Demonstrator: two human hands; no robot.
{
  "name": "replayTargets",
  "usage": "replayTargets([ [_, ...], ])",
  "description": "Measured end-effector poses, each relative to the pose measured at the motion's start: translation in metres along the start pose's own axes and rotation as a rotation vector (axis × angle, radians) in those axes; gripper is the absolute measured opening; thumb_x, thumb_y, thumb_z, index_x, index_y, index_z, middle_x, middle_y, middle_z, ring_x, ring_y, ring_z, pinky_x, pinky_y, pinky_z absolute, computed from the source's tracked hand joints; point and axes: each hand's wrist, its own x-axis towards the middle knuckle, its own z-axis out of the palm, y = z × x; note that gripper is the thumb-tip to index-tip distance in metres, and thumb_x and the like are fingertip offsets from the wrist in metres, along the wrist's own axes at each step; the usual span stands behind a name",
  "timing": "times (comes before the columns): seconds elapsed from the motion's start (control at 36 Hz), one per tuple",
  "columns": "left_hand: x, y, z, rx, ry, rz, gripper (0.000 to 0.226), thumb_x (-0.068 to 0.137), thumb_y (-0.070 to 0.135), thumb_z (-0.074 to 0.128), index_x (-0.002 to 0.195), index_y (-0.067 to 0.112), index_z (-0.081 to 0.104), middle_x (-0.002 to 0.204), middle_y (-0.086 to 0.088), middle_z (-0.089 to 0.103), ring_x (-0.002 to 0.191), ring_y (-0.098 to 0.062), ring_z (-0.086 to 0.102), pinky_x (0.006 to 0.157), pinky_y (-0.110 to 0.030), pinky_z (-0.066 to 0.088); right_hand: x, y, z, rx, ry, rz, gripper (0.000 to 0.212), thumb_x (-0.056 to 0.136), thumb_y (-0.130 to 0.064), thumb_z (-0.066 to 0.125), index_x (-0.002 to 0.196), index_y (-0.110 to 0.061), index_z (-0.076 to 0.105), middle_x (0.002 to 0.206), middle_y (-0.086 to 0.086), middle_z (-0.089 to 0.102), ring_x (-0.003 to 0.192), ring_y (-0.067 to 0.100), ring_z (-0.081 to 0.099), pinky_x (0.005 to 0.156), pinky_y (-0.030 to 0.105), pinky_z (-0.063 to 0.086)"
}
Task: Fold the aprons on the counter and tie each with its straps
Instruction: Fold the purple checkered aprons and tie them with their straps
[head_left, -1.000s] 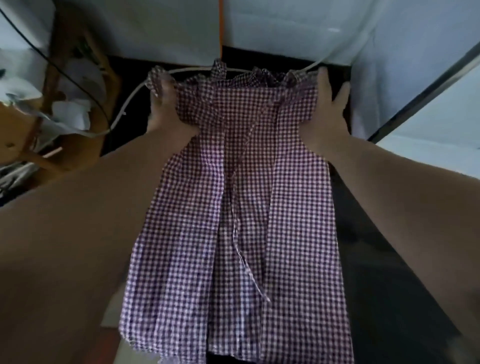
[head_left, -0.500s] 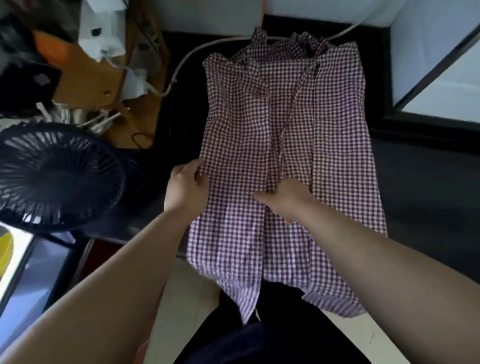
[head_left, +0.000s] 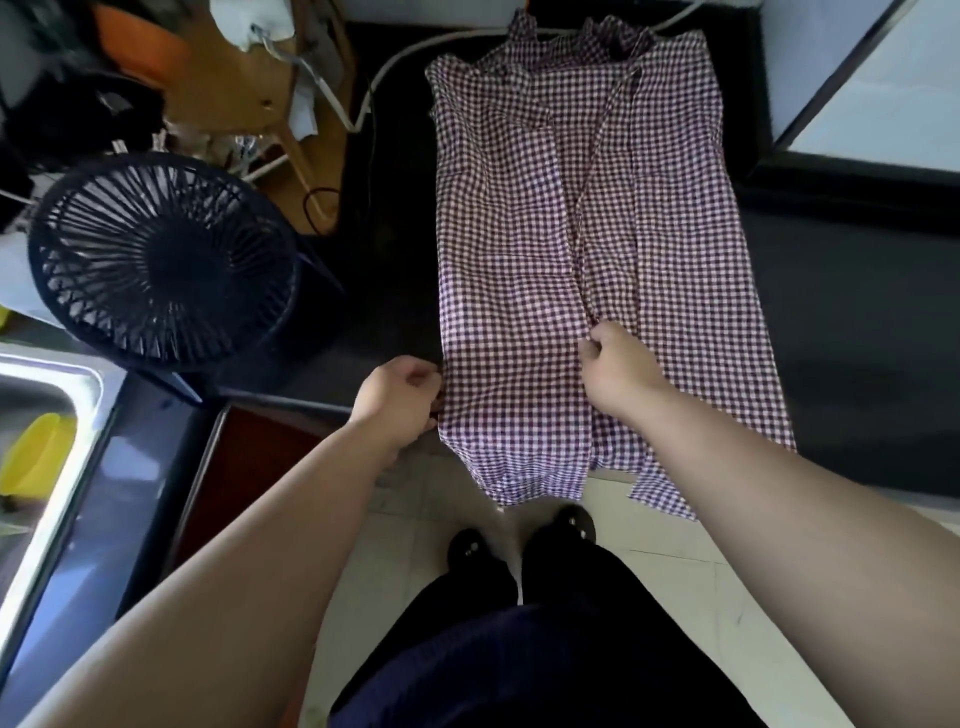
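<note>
The left hand's (head_left: 400, 400) fingers are curling tightly around the left edge of the checked apron (head_left: 509, 270), near its lower end, with the knuckles facing up. The right hand's (head_left: 618, 374) fingers are curling in too, thumb and forefinger pinching the cloth at the long fold running down the apron's middle. Both bare forearms are reaching in from the bottom of the view.

The apron is lying lengthwise on the dark counter (head_left: 841, 312), folded in along both sides so that the panels are meeting near the centre, and its lower end is hanging over the counter's front edge above the tiled floor (head_left: 675, 571). A thin strap (head_left: 597, 150) is trailing down the upper half of the cloth. The top is bunching against a white cable (head_left: 400, 65).

To the left, a black fan (head_left: 161, 260) is standing on the counter, and beyond it a steel sink (head_left: 78, 379) is holding something yellow (head_left: 31, 457).
</note>
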Motion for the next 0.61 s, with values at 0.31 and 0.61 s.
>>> replayTargets([
  [0.31, -0.013, 0.004, 0.013, -0.065, -0.1, 0.028, 0.021, 0.09, 0.042, 0.061, 0.093, 0.021, 0.068, 0.094, 0.004, 0.072, 0.087, -0.012, 0.067, 0.075, -0.028, 0.053, -0.009, 0.013, -0.008, -0.095, -0.122, -0.123, 0.031, 0.093, -0.019, 0.055, 0.121, -0.01, 0.046, 0.118, 0.007, 0.057, 0.102, 0.025, 0.055, 0.08, 0.029, 0.04],
  [0.61, -0.036, -0.007, 0.03, -0.097, -0.087, -0.011, 0.033, 0.099, 0.041, 0.044, 0.093, 0.019, 0.069, 0.082, 0.007, 0.073, 0.077, -0.013, 0.07, 0.082, -0.035, 0.057, -0.015, 0.026, -0.01, -0.104, -0.121, -0.22, 0.062, 0.093, -0.019, 0.056, 0.146, -0.013, 0.024, 0.137, 0.008, 0.05, 0.121, 0.03, 0.052, 0.101, 0.037, 0.039],
])
